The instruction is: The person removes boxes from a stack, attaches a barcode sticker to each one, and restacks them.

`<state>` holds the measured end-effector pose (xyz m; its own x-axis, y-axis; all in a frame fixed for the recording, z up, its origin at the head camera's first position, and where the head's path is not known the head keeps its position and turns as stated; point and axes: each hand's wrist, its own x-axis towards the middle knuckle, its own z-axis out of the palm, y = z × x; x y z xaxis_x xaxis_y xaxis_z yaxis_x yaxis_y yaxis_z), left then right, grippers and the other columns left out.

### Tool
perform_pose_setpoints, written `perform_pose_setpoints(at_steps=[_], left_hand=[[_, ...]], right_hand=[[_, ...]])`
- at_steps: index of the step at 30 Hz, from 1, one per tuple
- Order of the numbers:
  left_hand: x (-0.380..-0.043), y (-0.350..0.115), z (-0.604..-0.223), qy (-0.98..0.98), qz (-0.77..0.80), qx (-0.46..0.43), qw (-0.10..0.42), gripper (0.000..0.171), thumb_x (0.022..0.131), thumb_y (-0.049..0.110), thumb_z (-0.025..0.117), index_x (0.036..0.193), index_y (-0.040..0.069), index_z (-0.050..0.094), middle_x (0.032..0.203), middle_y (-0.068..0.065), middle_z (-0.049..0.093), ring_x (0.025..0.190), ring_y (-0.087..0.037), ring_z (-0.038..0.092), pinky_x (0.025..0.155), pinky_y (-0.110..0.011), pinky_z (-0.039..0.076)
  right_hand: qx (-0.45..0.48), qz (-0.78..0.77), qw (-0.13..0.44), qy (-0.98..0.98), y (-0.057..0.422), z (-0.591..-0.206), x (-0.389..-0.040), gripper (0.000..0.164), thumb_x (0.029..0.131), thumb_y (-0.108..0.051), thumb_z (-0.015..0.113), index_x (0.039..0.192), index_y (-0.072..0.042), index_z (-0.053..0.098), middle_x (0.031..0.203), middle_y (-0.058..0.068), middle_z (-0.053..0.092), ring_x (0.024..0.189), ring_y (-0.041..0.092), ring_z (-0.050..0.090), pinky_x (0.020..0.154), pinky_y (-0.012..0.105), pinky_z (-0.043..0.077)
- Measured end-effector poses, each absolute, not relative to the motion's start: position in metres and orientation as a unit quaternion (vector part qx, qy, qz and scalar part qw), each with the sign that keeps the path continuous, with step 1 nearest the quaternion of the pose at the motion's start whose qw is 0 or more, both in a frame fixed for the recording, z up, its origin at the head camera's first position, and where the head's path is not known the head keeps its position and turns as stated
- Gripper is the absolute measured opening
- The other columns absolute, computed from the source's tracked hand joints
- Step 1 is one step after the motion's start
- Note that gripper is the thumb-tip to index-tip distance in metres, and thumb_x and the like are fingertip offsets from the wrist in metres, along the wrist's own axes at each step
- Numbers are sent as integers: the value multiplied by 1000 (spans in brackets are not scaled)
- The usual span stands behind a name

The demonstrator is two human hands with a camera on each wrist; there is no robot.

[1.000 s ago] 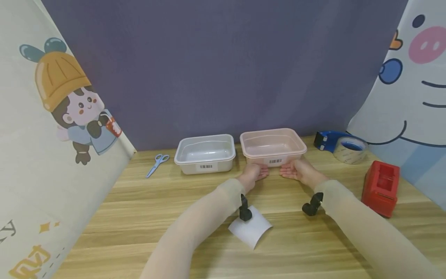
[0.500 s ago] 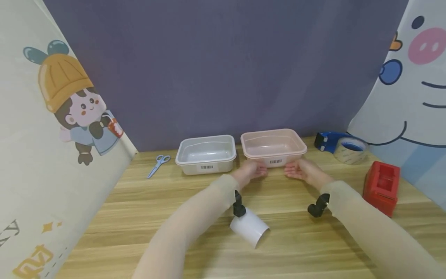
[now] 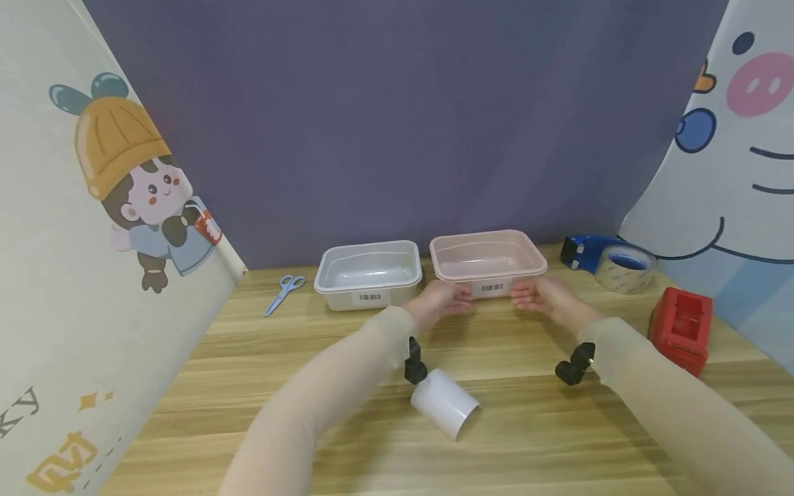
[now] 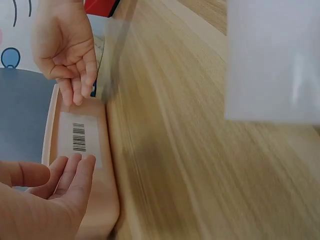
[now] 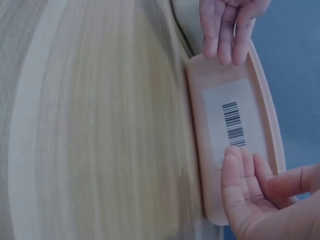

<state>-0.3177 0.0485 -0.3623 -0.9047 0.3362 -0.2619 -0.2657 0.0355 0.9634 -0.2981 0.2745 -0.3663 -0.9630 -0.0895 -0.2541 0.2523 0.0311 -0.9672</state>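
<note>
A pink plastic box (image 3: 486,266) stands at the back of the table, its front wall bearing a clear label with a barcode (image 3: 493,288). My left hand (image 3: 442,300) lies by the label's left part, fingers extended, fingertips at the box front (image 4: 102,200). Opposite it, my right hand (image 3: 553,301) has its fingers against or just before the label's right part. In the right wrist view the fingers (image 5: 240,175) look relaxed and grip nothing; the left wrist view shows the same of the left fingers (image 4: 75,175). Whether the fingertips press the label, I cannot tell.
Left of the pink box stands a white box (image 3: 338,301) with its own barcode label. Blue scissors (image 3: 282,296) lie further left. A curled white sheet (image 3: 445,403) lies in front. To the right are a blue tape gun (image 3: 582,253), its clear roll (image 3: 622,270), and a red tape dispenser (image 3: 682,331).
My hands have slid apart along the front of the pink box, the left hand leftward and the right hand rightward. The white sheet has curled up more.
</note>
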Motion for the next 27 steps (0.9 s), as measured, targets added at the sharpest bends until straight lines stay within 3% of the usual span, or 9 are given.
perform_pose_setpoints(at_steps=[11, 22, 27], left_hand=[[-311, 30, -346, 725, 655, 51, 208, 31, 99, 5, 47, 124, -10, 59, 126, -25, 62, 121, -37, 57, 106, -40, 48], [-311, 6, -335, 740, 637, 83, 199, 37, 96, -2, 47, 133, -6, 52, 135, -23, 56, 126, -36, 53, 111, -42, 43], [-305, -8, -329, 768, 604, 110, 184, 40, 98, 9, 51, 137, 0, 51, 138, -17, 55, 128, -33, 52, 112, -43, 42]], right_hand=[[23, -650, 133, 748, 285, -348, -296, 45, 98, 2, 27, 140, 20, 26, 80, -9, 67, 77, 4, 67, 89, 28, 58], [19, -650, 81, 755, 285, -327, -292, 42, 101, 1, 33, 137, 22, 33, 81, -3, 70, 77, 6, 70, 81, 24, 60], [6, -641, 59, 765, 287, -321, -290, 44, 99, 2, 41, 137, 23, 32, 80, -7, 70, 77, 4, 69, 80, 22, 60]])
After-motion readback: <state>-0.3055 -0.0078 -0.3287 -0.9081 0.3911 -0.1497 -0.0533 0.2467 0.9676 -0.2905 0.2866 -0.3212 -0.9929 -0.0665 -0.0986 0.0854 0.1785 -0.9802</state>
